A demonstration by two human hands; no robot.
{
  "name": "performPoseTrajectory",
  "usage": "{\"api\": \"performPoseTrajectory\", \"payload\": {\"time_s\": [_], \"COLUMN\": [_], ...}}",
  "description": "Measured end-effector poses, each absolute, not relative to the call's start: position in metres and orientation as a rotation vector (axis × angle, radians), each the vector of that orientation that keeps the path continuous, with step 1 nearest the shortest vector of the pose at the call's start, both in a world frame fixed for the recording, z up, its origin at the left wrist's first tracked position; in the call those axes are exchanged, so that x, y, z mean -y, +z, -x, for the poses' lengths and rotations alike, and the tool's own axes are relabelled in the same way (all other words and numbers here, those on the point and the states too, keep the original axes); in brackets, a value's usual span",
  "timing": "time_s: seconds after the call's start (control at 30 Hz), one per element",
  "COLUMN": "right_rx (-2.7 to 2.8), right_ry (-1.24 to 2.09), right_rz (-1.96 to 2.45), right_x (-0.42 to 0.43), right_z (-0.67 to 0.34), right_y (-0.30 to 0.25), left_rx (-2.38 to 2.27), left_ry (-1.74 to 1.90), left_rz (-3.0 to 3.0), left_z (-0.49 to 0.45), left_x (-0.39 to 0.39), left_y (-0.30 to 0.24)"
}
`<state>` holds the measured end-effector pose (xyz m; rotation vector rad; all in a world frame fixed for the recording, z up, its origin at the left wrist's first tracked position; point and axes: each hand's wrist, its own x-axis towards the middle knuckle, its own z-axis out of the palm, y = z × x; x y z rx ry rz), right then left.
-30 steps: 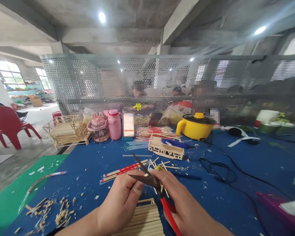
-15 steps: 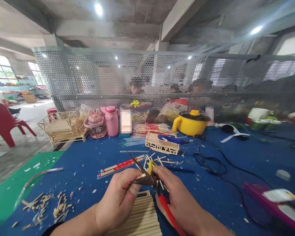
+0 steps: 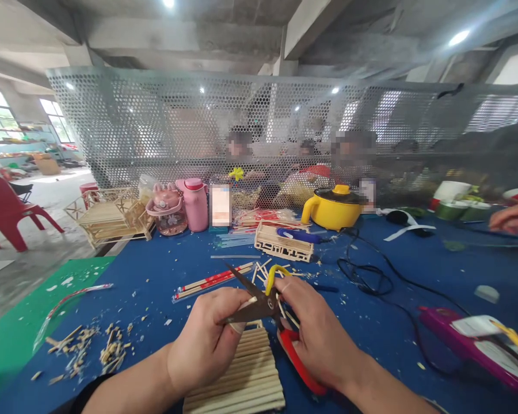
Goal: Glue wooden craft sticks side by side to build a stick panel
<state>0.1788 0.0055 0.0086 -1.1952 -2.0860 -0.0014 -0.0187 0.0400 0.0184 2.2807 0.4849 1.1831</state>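
My right hand (image 3: 317, 330) grips scissors (image 3: 271, 303) with one red and one yellow handle. The dark blades are spread apart and point left toward my other hand. Between thumb and fingers, my left hand (image 3: 207, 339) pinches a short pale wooden stick (image 3: 252, 301), whose end shows between the blades; most of it is hidden. Another thin pale stick (image 3: 290, 316) shows beside my right fingers; whether they hold it I cannot tell. Below both hands lies a panel of round wooden sticks (image 3: 242, 376) set side by side, partly covered by my left hand and forearm.
Ahead are wrapped chopsticks (image 3: 216, 283), a small wooden frame (image 3: 280, 244) bearing a blue tool (image 3: 297, 236), and a yellow pot (image 3: 334, 210). Stick scraps (image 3: 114, 348) lie left. Dark cables (image 3: 371, 276) and a purple object (image 3: 466, 339) lie right. Another person's hand (image 3: 513, 218) reaches in at right.
The scissor blades have spread somewhat wider, with the handles further apart. Another person's hand has come into view at the far right. The whole view has shifted slightly.
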Motion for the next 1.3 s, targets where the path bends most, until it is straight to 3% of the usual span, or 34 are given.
{"api": "performPoseTrajectory", "payload": {"time_s": [0.63, 0.87, 1.3], "right_rx": [2.074, 2.135, 2.189], "right_ry": [0.399, 0.206, 0.141], "right_rz": [1.371, 1.294, 1.274], "right_x": [-0.012, -0.010, -0.005], "right_z": [-0.179, -0.181, -0.178], "right_y": [0.009, 0.004, 0.004], "left_rx": [-0.686, -0.616, -0.555], "left_ry": [1.153, 1.175, 1.235], "left_rz": [-1.986, -2.021, -2.067], "left_z": [0.010, 0.010, 0.012], "left_x": [-0.051, -0.049, -0.045], "left_y": [0.001, -0.002, -0.003]}}
